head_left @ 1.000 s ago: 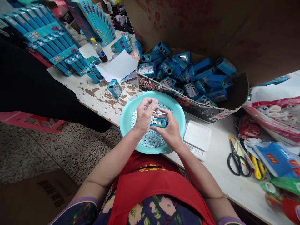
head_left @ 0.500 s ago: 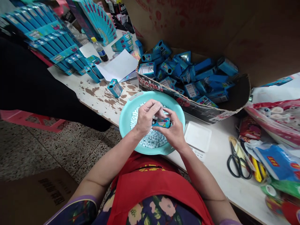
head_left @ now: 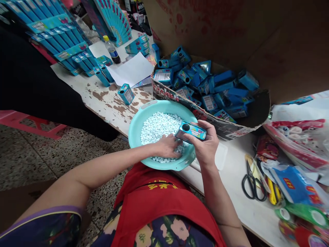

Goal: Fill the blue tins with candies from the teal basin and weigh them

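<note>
Gripping the blue box (head_left: 197, 130) sensibly by its sides, likely light and stiff: the right hand (head_left: 207, 144)! The left hand (head_left: 166, 146) rests among pale pellets (head_left: 158, 124), grasp unclear.

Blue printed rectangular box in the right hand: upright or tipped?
Tipped: the right hand holds the blue printed rectangular box sideways, its round black hole at the left end.

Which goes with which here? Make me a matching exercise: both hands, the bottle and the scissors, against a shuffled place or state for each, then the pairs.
Things:
1. Left hand
2. Bottle
3. Right hand
4. Scissors

Places or states:
A. Holding a blue box
B. Black-handled
C. Fingers among the pellets in the basin
D. Yellow-capped, standing upright

Pairs: 1-C, 2-D, 3-A, 4-B
</note>
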The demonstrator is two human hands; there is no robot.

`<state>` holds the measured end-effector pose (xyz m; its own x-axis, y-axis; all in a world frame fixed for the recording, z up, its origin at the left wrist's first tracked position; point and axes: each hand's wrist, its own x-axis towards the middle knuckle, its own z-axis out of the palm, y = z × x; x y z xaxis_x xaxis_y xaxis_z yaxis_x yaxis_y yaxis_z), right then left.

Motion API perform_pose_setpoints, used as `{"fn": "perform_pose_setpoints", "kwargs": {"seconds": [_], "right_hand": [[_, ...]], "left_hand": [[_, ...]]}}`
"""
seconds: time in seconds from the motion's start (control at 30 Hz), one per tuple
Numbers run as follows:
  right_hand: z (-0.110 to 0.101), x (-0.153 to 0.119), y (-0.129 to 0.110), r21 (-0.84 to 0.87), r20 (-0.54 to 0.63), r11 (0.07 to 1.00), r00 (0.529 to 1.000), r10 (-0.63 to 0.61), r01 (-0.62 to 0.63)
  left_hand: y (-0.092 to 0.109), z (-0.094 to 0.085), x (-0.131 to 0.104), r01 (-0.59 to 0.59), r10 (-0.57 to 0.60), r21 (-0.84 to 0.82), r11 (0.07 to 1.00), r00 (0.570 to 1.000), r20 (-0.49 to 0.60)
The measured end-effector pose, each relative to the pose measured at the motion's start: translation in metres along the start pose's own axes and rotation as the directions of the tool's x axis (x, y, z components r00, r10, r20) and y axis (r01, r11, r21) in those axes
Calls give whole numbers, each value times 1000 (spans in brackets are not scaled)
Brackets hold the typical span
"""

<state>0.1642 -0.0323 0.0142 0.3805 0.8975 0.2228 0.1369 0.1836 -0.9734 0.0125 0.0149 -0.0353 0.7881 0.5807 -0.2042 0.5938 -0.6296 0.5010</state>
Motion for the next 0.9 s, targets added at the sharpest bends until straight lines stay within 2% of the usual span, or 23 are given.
{"fn": "perform_pose_setpoints", "kwargs": {"seconds": [0.07, 0.1, 0.13, 0.2, 0.27, 0.33, 0.37, 0.43, 0.5, 0.57, 0.63, 0.77, 0.9], "right_hand": [[-1, 0, 3, -24, 8, 1000, 1000, 5, -5], [-1, -1, 5, -31, 14, 999, 1000, 11, -11], [-1, -1, 7, -32, 20, 999, 1000, 18, -17], [0, -2, 11, -24, 33, 999, 999, 31, -31], [3, -4, 15, -23, 64, 999, 997, 49, -47], [8, -7, 18, -46, 113, 998, 992, 57, -52], [10, -8, 18, -68, 141, 997, 988, 54, -45], [17, -12, 17, -128, 200, 992, 979, 41, -16], [23, -14, 15, -190, 262, 981, 965, 22, 29], [29, -16, 13, -231, 321, 971, 947, 9, 69], [32, -16, 12, -251, 348, 964, 937, 10, 83], [33, -14, 11, -277, 294, 959, 955, 23, 62], [36, -14, 11, -263, 329, 963, 944, 30, 61]], "left_hand": [[-4, -2, -11, -11, 4, 94, 996, 997, 80], [-10, -5, -17, 22, -35, 129, 991, 995, 99], [-18, -9, -23, 80, -94, 148, 986, 991, 96], [-34, -17, -31, 218, -222, 114, 969, 975, 24], [-44, -26, -36, 318, -323, -66, 946, 941, -98], [-42, -34, -39, 331, -442, -420, 845, 874, -201], [-37, -38, -39, 286, -511, -617, 733, 831, -221], [-19, -46, -37, 82, -612, -895, 438, 756, -230], [0, -53, -31, -183, -648, -963, 195, 713, -267], [13, -57, -23, -370, -652, -926, 70, 686, -324], [19, -58, -15, -455, -657, -890, 17, 666, -353], [16, -56, -7, -503, -685, -864, 14, 624, -375], [17, -57, -7, -473, -672, -881, 8, 650, -355]]}}
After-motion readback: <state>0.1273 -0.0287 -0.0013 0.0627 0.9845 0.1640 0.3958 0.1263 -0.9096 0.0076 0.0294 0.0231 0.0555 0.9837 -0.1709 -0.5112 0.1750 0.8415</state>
